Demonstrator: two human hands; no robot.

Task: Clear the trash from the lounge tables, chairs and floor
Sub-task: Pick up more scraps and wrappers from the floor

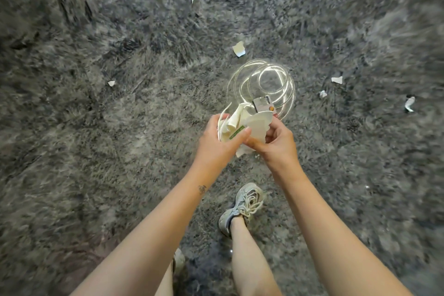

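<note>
Both hands meet over the shaggy grey rug (96,127): left hand (219,138) and right hand (274,139) have fingers curled tight around a wad of paper trash (240,122). Looks mid-collection; next up, probably the nearest scrap (238,49), plus more scattered around.

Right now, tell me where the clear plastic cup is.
In the head view, the clear plastic cup shows just beyond both hands, right of centre, above the grey shag rug.
</note>
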